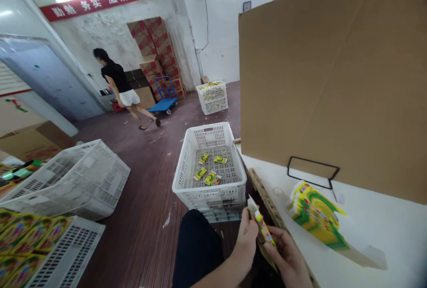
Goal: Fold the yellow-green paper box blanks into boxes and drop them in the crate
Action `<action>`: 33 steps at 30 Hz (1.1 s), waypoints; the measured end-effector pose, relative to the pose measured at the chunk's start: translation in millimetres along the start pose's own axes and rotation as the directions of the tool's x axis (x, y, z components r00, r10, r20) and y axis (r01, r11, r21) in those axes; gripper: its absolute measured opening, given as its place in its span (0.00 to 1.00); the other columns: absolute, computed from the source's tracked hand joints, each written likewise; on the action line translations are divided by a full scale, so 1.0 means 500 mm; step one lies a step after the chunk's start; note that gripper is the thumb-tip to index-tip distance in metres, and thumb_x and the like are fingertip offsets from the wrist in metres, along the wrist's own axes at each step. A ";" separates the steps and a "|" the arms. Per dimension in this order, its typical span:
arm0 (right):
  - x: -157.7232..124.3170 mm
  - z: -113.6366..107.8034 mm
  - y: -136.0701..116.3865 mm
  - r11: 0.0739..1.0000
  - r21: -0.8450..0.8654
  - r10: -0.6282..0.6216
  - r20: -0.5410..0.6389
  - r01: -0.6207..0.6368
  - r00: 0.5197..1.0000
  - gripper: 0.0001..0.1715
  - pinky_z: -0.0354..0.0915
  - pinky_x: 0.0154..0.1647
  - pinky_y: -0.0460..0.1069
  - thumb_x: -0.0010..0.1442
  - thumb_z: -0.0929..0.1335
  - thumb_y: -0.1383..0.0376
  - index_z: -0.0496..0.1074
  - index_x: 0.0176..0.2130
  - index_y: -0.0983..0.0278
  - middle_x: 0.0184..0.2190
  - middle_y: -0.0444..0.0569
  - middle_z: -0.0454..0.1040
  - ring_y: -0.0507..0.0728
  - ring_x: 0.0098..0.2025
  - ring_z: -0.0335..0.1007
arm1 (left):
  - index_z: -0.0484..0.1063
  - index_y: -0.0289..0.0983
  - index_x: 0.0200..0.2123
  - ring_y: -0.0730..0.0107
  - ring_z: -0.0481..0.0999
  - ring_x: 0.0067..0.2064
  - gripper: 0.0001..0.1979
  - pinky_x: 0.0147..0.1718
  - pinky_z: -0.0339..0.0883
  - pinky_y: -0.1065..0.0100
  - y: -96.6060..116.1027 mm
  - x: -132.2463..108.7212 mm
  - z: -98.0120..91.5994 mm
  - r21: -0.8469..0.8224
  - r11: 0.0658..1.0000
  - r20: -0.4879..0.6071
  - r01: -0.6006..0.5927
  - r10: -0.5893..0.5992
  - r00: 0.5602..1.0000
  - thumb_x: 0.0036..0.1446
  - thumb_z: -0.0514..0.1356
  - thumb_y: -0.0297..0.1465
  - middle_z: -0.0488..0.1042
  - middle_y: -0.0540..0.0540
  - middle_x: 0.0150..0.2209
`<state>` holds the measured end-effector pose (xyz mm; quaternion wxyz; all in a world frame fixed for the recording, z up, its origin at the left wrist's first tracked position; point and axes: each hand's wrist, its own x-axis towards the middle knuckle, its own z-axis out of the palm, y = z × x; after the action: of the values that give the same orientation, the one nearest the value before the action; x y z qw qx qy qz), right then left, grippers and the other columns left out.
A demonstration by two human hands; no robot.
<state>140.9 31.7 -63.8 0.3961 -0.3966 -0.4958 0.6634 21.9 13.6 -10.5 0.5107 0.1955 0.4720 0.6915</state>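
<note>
Low in the view, both my hands meet on one small yellow printed packet (262,227). My left hand (247,236) pinches its upper end, fingers closed. My right hand (287,258) grips its lower end, fingers curled round it. Just right of my hands, a fanned stack of flat yellow-green printed cartons (315,217) lies on the white table (383,226). In front of my knee stands a white plastic crate (208,192) with several small yellow packets (210,170) on its bottom.
A large cardboard sheet (333,79) stands upright on the table behind a black wire frame (312,172). Overturned white crates (73,181) lie at left, beside yellow cartons (30,234). A person (123,88) walks at the far wall near stacked boxes (156,52), a blue trolley (165,101) and another crate (212,97).
</note>
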 end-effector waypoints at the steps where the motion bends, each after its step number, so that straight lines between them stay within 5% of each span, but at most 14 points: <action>1: 0.001 -0.006 -0.004 1.000 -0.001 -0.004 -0.009 0.004 1.000 0.29 0.74 0.48 0.50 0.52 0.76 0.44 0.76 0.44 0.61 0.43 0.53 0.81 0.61 0.46 0.78 | 0.76 0.35 0.42 0.72 0.69 0.35 0.33 0.39 0.66 0.70 0.004 -0.001 0.004 0.014 1.000 0.022 -0.011 0.011 1.000 0.45 0.72 0.56 0.73 0.49 0.34; 5: -0.003 -0.021 -0.022 0.992 -0.126 -0.038 -0.060 0.030 0.998 0.28 0.74 0.35 0.46 0.54 0.73 0.41 0.79 0.35 0.62 0.31 0.49 0.81 0.57 0.33 0.77 | 0.76 0.32 0.31 0.72 0.68 0.29 0.28 0.34 0.66 0.69 0.003 0.015 0.008 0.086 0.996 0.010 -0.032 0.031 0.999 0.46 0.72 0.54 0.74 0.48 0.27; 8: -0.005 -0.041 -0.049 0.924 -0.350 -0.213 -0.133 0.156 0.968 0.27 0.74 0.33 0.45 0.57 0.71 0.41 0.81 0.35 0.62 0.32 0.49 0.82 0.56 0.32 0.77 | 0.79 0.32 0.31 0.68 0.73 0.32 0.30 0.36 0.69 0.67 0.023 0.036 -0.011 0.143 0.989 0.028 -0.027 0.023 0.999 0.44 0.73 0.55 0.78 0.44 0.31; 10: -0.005 -0.062 -0.072 0.795 -0.521 -0.411 -0.086 0.311 0.907 0.21 0.75 0.38 0.45 0.62 0.70 0.47 0.83 0.39 0.59 0.35 0.48 0.82 0.56 0.36 0.79 | 0.80 0.33 0.41 0.63 0.78 0.38 0.33 0.42 0.71 0.64 0.062 0.050 -0.031 0.180 0.980 0.077 -0.079 0.066 0.995 0.47 0.70 0.57 0.81 0.40 0.39; 13: -0.005 -0.082 -0.103 0.470 -0.709 -0.635 0.142 0.526 0.760 0.12 0.73 0.41 0.47 0.67 0.68 0.57 0.82 0.45 0.53 0.38 0.45 0.82 0.55 0.39 0.77 | 0.72 0.36 0.59 0.54 0.78 0.52 0.43 0.55 0.69 0.55 0.132 0.060 -0.057 0.339 0.917 0.292 -0.209 0.109 0.950 0.50 0.65 0.61 0.78 0.35 0.53; 16: -0.009 -0.069 -0.108 0.219 -0.731 -0.645 0.388 0.646 0.659 0.16 0.70 0.42 0.49 0.67 0.66 0.66 0.81 0.47 0.49 0.38 0.42 0.81 0.55 0.39 0.75 | 0.61 0.36 0.68 0.43 0.69 0.64 0.60 0.65 0.59 0.48 0.164 0.048 -0.060 0.659 0.689 0.504 -0.302 -0.106 0.857 0.34 0.77 0.51 0.69 0.31 0.63; 18: -0.014 -0.051 -0.096 0.161 -0.712 -0.611 0.472 0.683 0.636 0.20 0.67 0.53 0.53 0.66 0.66 0.70 0.79 0.49 0.47 0.41 0.41 0.81 0.56 0.43 0.74 | 0.61 0.37 0.67 0.40 0.71 0.62 0.59 0.63 0.63 0.46 0.153 0.032 -0.053 0.795 0.516 0.507 -0.318 -0.278 0.816 0.32 0.79 0.43 0.70 0.33 0.62; 20: -0.020 -0.037 -0.076 0.218 -0.746 -0.640 0.378 0.630 0.669 0.22 0.61 0.64 0.59 0.64 0.68 0.67 0.76 0.54 0.47 0.49 0.44 0.79 0.59 0.51 0.73 | 0.67 0.37 0.61 0.43 0.77 0.54 0.46 0.54 0.70 0.48 0.129 0.017 -0.045 0.863 0.418 0.437 -0.284 -0.336 0.834 0.38 0.75 0.39 0.77 0.37 0.54; 21: -0.023 -0.033 -0.067 0.314 -0.769 -0.663 0.241 0.556 0.708 0.24 0.58 0.66 0.62 0.64 0.69 0.64 0.73 0.59 0.49 0.54 0.47 0.76 0.62 0.56 0.71 | 0.69 0.38 0.58 0.45 0.79 0.50 0.40 0.51 0.72 0.50 0.117 0.011 -0.043 0.881 0.395 0.398 -0.260 -0.324 0.858 0.40 0.73 0.37 0.78 0.39 0.50; 23: -0.027 -0.029 -0.050 0.621 -0.694 -0.599 -0.120 0.365 0.792 0.34 0.58 0.68 0.66 0.63 0.70 0.56 0.65 0.66 0.56 0.63 0.55 0.69 0.67 0.64 0.65 | 0.67 0.39 0.57 0.48 0.79 0.49 0.37 0.49 0.72 0.53 0.096 0.000 -0.043 0.890 0.393 0.354 -0.232 -0.273 0.895 0.41 0.71 0.33 0.78 0.41 0.49; 25: -0.031 -0.025 -0.040 0.902 -0.398 -0.315 -0.342 0.168 0.885 0.43 0.59 0.68 0.68 0.60 0.71 0.48 0.61 0.67 0.61 0.66 0.59 0.65 0.70 0.67 0.61 | 0.64 0.40 0.60 0.51 0.78 0.50 0.40 0.51 0.72 0.55 0.081 -0.009 -0.045 0.866 0.426 0.390 -0.261 -0.249 0.886 0.41 0.69 0.30 0.77 0.43 0.52; 27: -0.034 -0.016 -0.035 0.998 -0.046 0.015 -0.305 -0.030 0.952 0.45 0.62 0.67 0.66 0.56 0.72 0.43 0.66 0.65 0.62 0.64 0.59 0.69 0.70 0.66 0.64 | 0.60 0.41 0.63 0.52 0.77 0.53 0.44 0.55 0.70 0.55 0.066 -0.017 -0.049 0.818 0.469 0.473 -0.333 -0.221 0.853 0.41 0.68 0.28 0.75 0.43 0.55; 29: -0.038 -0.001 -0.037 0.963 0.189 0.224 -0.167 -0.192 0.960 0.44 0.65 0.66 0.64 0.51 0.75 0.43 0.72 0.60 0.62 0.60 0.58 0.73 0.70 0.63 0.69 | 0.58 0.40 0.64 0.52 0.75 0.56 0.45 0.57 0.68 0.55 0.047 -0.024 -0.055 0.764 0.483 0.561 -0.427 -0.171 0.810 0.40 0.67 0.27 0.72 0.41 0.59; 33: -0.042 0.017 -0.053 0.943 0.253 0.226 -0.007 -0.217 0.974 0.40 0.65 0.65 0.65 0.48 0.78 0.44 0.77 0.55 0.60 0.55 0.57 0.77 0.69 0.59 0.73 | 0.63 0.40 0.56 0.54 0.76 0.52 0.36 0.52 0.70 0.56 0.016 -0.035 -0.071 0.668 0.497 0.665 -0.555 -0.063 0.744 0.40 0.65 0.25 0.72 0.41 0.54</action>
<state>144.2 14.8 -33.4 0.3749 -0.4085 -0.3531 0.7536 -2.0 -18.5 -16.8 0.3629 0.6965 0.5142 0.3446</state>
